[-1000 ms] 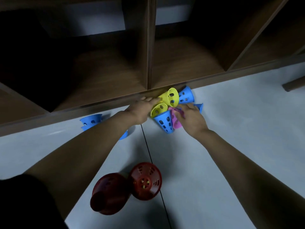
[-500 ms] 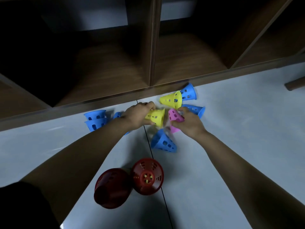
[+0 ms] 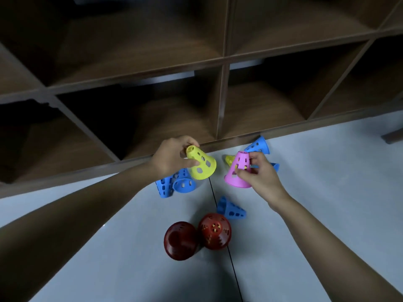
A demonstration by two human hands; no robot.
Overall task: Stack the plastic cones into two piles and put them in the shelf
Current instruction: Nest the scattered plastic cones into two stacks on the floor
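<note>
I am holding a yellow cone in the left hand, with my fingers and thumb curling round its thin end. I am pinching a pink cone by its side with the right hand, wide end pointing down. The two cones are sitting near each other but not touching, just in front of the shelf. A second yellow cone is peeking out behind the pink one. Blue cones are lying on the floor: some under the left hand, one by the shelf edge, one lying alone closer to me. Two red cones are lying side by side, touching, closest to me.
</note>
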